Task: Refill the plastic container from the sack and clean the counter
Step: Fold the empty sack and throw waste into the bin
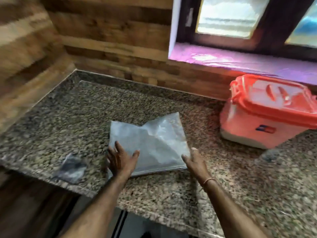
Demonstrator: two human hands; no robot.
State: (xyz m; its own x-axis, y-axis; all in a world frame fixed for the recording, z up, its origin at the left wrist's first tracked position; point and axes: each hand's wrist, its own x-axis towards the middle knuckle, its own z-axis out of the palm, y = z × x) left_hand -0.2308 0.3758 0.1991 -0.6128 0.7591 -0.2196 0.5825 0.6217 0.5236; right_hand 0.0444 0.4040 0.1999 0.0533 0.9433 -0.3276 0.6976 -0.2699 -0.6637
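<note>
Evidently, the refill step was complete or nearly so. The sack (pixel 151 143) lay flat and looked empty on the table (pixel 85 109), near the front edge. The container (pixel 260 117) stood well apart from it at the right rear, with its red lid (pixel 274 97) seated. The left hand (pixel 120 160) pressed on the sack's near left corner with fingers spread, its grip released. The right hand (pixel 195 162) touched the sack's near right corner with fingers extended, its grip also released as far as the blur allowed.

Removing the sack and cleaning remained. A dark crumpled scrap (pixel 71 167) lay near the left front edge, and a small grey lump (pixel 271 155) lay beside the container.

The table was speckled granite, set into a corner of wood-patterned wall (pixel 103 31). A purple-lined sill (pixel 240 60) ran below a dark-framed window (pixel 226 16).
</note>
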